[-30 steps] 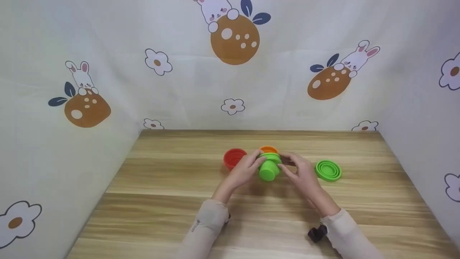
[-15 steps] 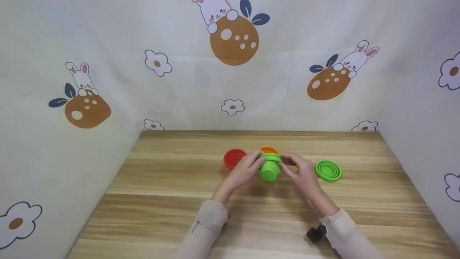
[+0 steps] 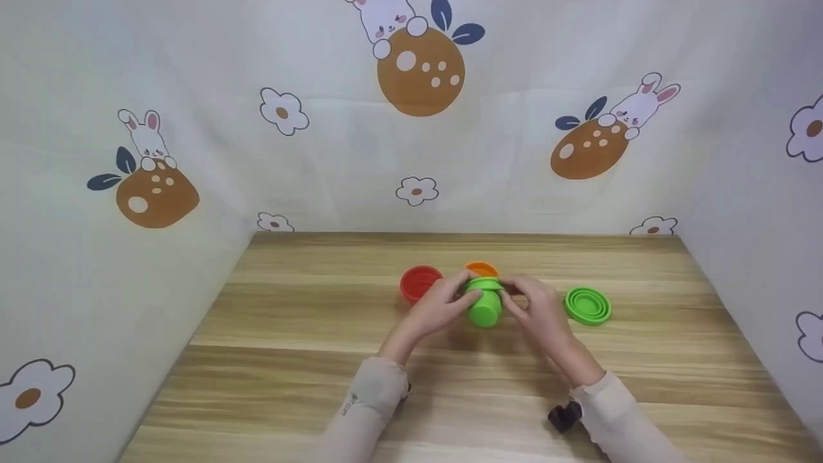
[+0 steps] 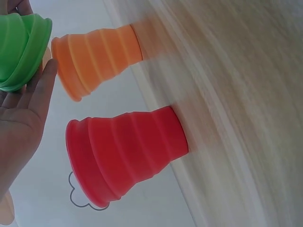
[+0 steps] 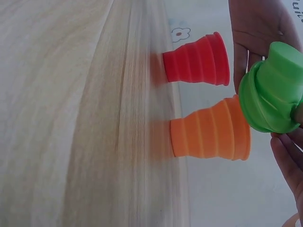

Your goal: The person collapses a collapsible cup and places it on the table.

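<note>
Above the table, a green collapsible cup [image 3: 485, 307] is held tilted between both hands, its small base facing the head camera. My left hand [image 3: 441, 302] grips it from the left, with the thumb on its side. From the right, my right hand [image 3: 539, 308] pinches its rim. In the right wrist view the green cup [image 5: 274, 92] is partly extended, and its folds near the rim are twisted and uneven. Just behind it stands an orange collapsible cup [image 4: 99, 54], upright and extended. A red collapsible cup [image 4: 130, 149], likewise upright and extended, stands beside the left hand.
A flattened green collapsible cup [image 3: 587, 305] lies on the wooden table [image 3: 289, 386] to the right of my right hand. Behind the table hangs a pale cloth [image 3: 334, 161] printed with rabbits and flowers; it also covers both sides.
The green cup's base has come slightly lower and to the right, and more of its wall is drawn out. My left thumb has slid down from the rim onto its side.
</note>
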Demonstrator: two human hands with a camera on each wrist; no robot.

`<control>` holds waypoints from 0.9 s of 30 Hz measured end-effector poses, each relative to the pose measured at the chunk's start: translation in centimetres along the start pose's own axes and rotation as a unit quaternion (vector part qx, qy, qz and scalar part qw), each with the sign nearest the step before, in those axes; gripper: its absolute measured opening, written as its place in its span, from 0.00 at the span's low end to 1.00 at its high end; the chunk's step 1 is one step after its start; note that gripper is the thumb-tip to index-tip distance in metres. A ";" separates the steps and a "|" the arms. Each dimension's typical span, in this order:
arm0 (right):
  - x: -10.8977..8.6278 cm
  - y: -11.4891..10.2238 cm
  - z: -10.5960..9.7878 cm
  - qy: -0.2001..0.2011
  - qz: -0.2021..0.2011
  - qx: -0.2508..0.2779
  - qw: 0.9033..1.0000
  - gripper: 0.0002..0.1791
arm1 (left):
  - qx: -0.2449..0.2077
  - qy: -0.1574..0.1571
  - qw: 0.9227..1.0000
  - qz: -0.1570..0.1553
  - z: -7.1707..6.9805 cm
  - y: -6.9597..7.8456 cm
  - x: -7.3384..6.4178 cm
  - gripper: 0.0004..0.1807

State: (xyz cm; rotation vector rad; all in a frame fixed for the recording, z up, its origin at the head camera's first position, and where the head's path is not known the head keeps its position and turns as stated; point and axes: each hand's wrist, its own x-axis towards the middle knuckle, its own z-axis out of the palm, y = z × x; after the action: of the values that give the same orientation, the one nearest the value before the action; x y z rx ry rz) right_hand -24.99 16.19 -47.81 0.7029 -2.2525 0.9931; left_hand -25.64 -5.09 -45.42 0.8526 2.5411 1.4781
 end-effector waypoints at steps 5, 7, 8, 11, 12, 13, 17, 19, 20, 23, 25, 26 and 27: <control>-0.1 0.0 0.0 -0.016 0.022 0.007 1.000 0.14 | 0.006 0.006 1.000 -0.017 0.0 0.1 -0.1 0.12; -0.2 0.1 0.1 -0.019 0.036 0.033 0.999 0.16 | 0.006 0.008 1.000 -0.023 -0.1 0.1 -0.1 0.11; -0.2 0.2 0.1 -0.020 0.044 0.050 0.998 0.17 | 0.006 0.010 1.000 -0.023 -0.1 0.0 -0.1 0.11; -0.4 0.4 0.1 -0.018 0.062 0.096 0.993 0.16 | 0.005 0.014 1.000 -0.022 -0.1 0.0 -0.2 0.11; -0.4 0.4 0.1 -0.015 0.064 0.107 0.992 0.16 | 0.004 0.016 1.000 -0.020 -0.1 0.0 -0.2 0.11; -0.4 0.5 0.1 -0.011 0.066 0.115 0.991 0.15 | 0.003 0.017 1.000 -0.017 -0.1 0.0 -0.2 0.11; -0.4 0.5 0.2 0.006 0.060 0.112 0.992 0.12 | -0.006 0.021 1.000 -0.009 -0.1 0.0 -0.1 0.12; -0.3 0.5 0.2 0.013 0.052 0.102 0.993 0.11 | -0.013 0.023 1.000 -0.006 0.0 0.0 0.0 0.12; -0.3 0.5 0.1 0.015 0.047 0.097 0.994 0.10 | -0.015 0.023 1.000 -0.005 0.0 0.0 0.0 0.12; -0.3 0.5 0.1 0.021 0.031 0.083 0.996 0.10 | -0.020 0.024 1.000 -0.002 0.1 0.0 0.0 0.11; -0.2 0.6 0.1 0.026 0.023 0.076 0.997 0.10 | -0.021 0.024 0.999 0.000 0.2 0.0 0.1 0.11; -0.2 0.6 0.1 0.027 0.019 0.074 0.997 0.10 | -0.022 0.023 1.000 0.001 0.2 0.0 0.1 0.11; -0.2 0.6 0.1 0.029 0.015 0.071 0.997 0.10 | -0.023 0.022 0.999 0.001 0.2 0.0 0.1 0.11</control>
State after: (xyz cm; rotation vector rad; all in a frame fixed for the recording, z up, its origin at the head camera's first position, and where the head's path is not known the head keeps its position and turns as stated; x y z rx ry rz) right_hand -25.29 16.50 -48.33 0.6932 -2.1650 1.1831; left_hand -25.68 -4.85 -45.53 0.8259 2.5278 1.5670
